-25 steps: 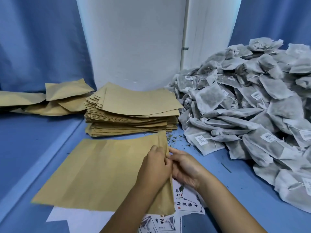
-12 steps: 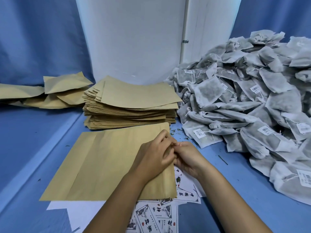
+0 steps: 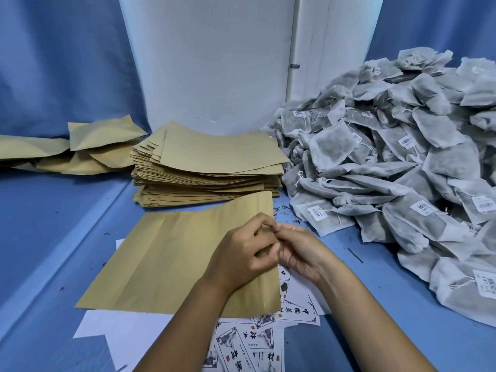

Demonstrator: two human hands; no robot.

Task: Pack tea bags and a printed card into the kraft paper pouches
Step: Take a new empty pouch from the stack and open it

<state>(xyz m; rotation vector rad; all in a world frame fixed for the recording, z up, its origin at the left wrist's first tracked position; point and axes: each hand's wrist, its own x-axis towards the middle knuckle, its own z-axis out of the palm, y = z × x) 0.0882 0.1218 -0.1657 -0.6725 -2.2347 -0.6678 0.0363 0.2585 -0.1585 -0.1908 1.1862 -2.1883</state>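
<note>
A flat kraft paper pouch (image 3: 166, 259) lies on the blue table in front of me, its open right edge toward my hands. My left hand (image 3: 244, 253) rests on that edge and pinches it with thumb and fingers. My right hand (image 3: 300, 251) meets it from the right, fingers curled on the same edge. Printed cards (image 3: 241, 345) with black characters lie partly under the pouch near the front edge. A big heap of grey tea bags (image 3: 389, 170) with white labels fills the right side.
A stack of empty kraft pouches (image 3: 209, 167) stands behind the working pouch. Several puffed pouches (image 3: 88, 146) lie at the far left. White sheets (image 3: 118, 331) poke out under the pouch. A white wall and blue curtains close the back.
The far right corner of the pouch has lifted off the table, and both hands have closed together on its right edge. The view has shifted slightly.
</note>
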